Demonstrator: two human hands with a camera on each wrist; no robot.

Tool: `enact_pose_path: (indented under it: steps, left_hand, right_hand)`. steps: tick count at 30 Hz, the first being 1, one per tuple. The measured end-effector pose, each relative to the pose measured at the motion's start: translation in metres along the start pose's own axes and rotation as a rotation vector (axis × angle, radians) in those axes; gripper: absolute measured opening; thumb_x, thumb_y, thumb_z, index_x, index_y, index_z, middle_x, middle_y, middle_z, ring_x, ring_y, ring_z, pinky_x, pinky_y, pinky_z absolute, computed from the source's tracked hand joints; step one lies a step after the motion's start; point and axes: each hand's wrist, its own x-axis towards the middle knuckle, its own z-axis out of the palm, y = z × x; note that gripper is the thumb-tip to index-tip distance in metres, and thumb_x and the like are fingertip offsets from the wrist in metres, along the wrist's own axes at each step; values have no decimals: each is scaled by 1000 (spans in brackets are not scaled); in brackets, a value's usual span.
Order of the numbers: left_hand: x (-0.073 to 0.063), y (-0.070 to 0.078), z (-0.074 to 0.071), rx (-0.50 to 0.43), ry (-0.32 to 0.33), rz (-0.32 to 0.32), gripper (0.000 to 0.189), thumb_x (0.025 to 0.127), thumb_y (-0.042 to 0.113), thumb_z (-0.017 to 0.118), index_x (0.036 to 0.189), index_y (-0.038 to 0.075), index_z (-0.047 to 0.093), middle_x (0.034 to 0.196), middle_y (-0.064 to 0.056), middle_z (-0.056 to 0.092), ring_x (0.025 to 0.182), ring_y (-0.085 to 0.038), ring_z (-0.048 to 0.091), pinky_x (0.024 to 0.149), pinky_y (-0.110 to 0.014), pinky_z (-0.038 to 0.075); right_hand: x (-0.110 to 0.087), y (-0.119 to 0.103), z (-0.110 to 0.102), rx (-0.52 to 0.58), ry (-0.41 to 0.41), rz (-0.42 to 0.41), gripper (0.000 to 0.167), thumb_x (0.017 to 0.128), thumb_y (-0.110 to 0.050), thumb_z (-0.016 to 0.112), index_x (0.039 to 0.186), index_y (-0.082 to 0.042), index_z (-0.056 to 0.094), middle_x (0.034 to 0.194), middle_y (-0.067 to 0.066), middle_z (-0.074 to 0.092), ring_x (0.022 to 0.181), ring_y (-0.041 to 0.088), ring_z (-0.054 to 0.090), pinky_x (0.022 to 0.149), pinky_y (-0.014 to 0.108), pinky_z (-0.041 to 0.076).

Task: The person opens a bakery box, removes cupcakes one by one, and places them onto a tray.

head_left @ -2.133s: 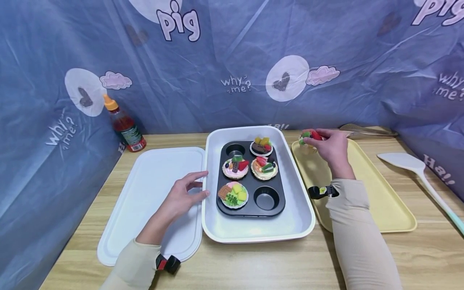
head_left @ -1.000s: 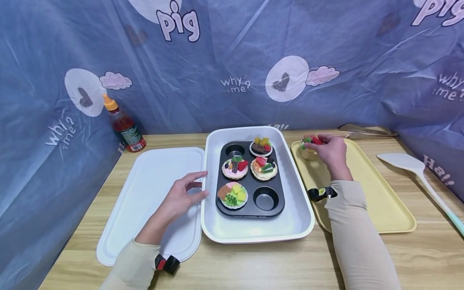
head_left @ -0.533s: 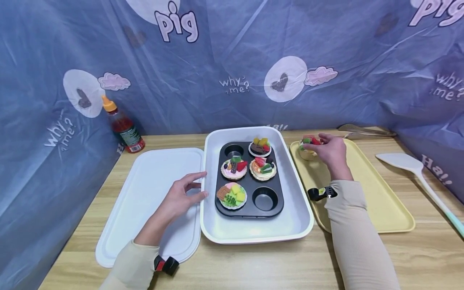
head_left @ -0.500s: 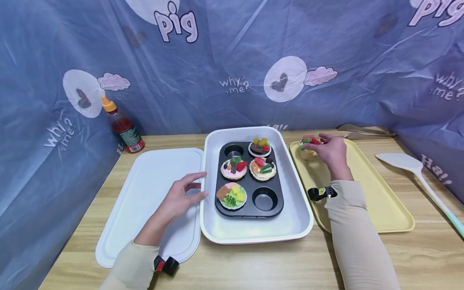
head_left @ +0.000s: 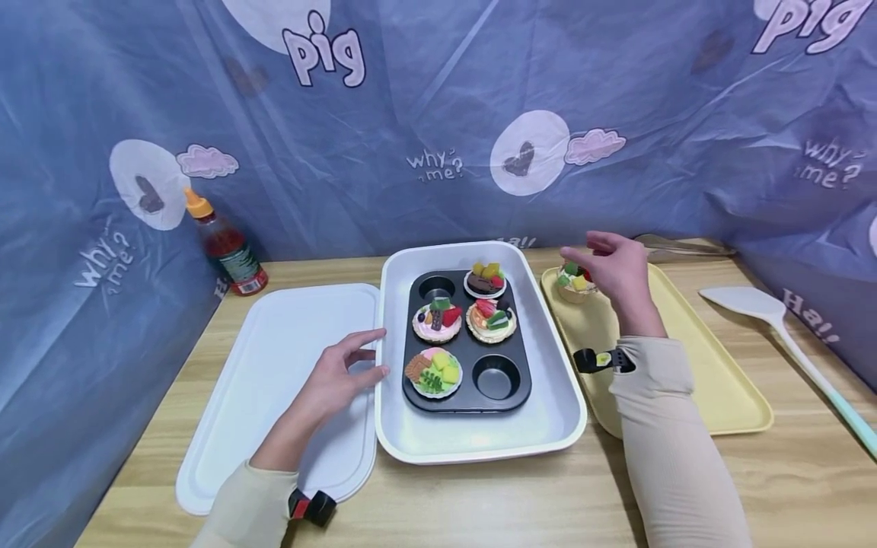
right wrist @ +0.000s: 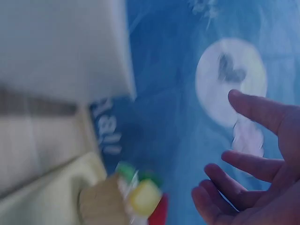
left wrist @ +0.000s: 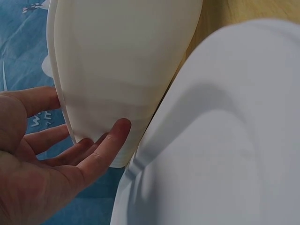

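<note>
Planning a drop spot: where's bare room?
Bare: wooden table before white pan; white tray left of left hand; yellow tray right of right sleeve; muffin tin's two empty cups. Crowded: yellow tray's far-left corner, with fruit tart, right hand.

Far left on the wooden counter point(head_left: 479, 502), an orange-capped sauce bottle point(head_left: 231, 255); at right, a white spatula point(head_left: 744, 301) with a mint handle end; far right, metal cutlery point(head_left: 688, 247); along the far side, a blue printed cloth point(head_left: 418, 91).
</note>
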Motion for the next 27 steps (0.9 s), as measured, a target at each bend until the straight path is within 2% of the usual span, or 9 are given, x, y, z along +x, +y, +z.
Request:
enact_pose_path:
  steps: [6, 9, 11, 13, 16, 20, 27]
  left_hand:
    - [1, -3, 2, -23, 5, 21, 57, 91, 7, 71, 145, 8, 54, 152, -12, 49, 130, -35, 56, 107, -48, 47]
    - [1, -3, 2, -25, 5, 19, 57, 91, 7, 72, 145, 9, 54, 151, -11, 49, 130, -35, 56, 106, -47, 48]
    - [1, -2, 1, -20, 2, 12, 57, 91, 8, 71, 146, 9, 54, 152, -11, 49, 130, -34, 56, 107, -48, 47]
    - [1, -2, 0, -15, 2, -2, 58, 91, 9, 71, 146, 11, 53, 153, -10, 48, 132, -34, 55, 109, -50, 45]
    - [-1, -1, 0, -3, 3, -11, 57, 92, 11, 71, 147, 13, 53, 154, -10, 47, 132, -35, 54, 111, -52, 43]
    - [-1, -1, -1, -4, 3, -11, 57, 92, 12, 71, 146, 13, 53, 154, -10, 47, 133, -35, 54, 112, -53, 42]
    - [1, -1, 0, -11, -7, -15, 57, 92, 12, 71, 147, 14, 53, 154, -10, 46, 134, -35, 53, 112, -53, 42]
  right_hand:
    - [-11, -26, 6, 56, -67, -50, 70, 89, -47, 74, 143, -5, 56, 141, 18, 60, 124, 23, 58, 97, 28, 49]
    - [-17, -34, 8, 69, -84, -72, 68, 89, -47, 74, 140, -6, 59, 138, 16, 62, 114, 14, 60, 91, 23, 49]
    - [-20, -38, 11, 74, -98, -94, 66, 88, -46, 75, 138, -5, 60, 136, 16, 63, 111, 13, 60, 90, 22, 49]
    - [-24, -42, 16, 72, -121, -115, 64, 89, -45, 75, 137, -4, 61, 136, 17, 64, 113, 16, 62, 93, 25, 49]
    - [-28, -50, 26, 34, -169, -148, 63, 90, -43, 74, 137, -3, 61, 136, 18, 64, 121, 25, 62, 101, 36, 50]
    - [-32, -62, 44, -16, -231, -152, 62, 90, -41, 74, 138, -4, 59, 137, 19, 62, 127, 32, 58, 106, 47, 48]
    - [-33, -77, 73, -77, -258, -197, 61, 89, -41, 76, 136, -6, 61, 139, 16, 61, 131, 32, 56, 107, 47, 48]
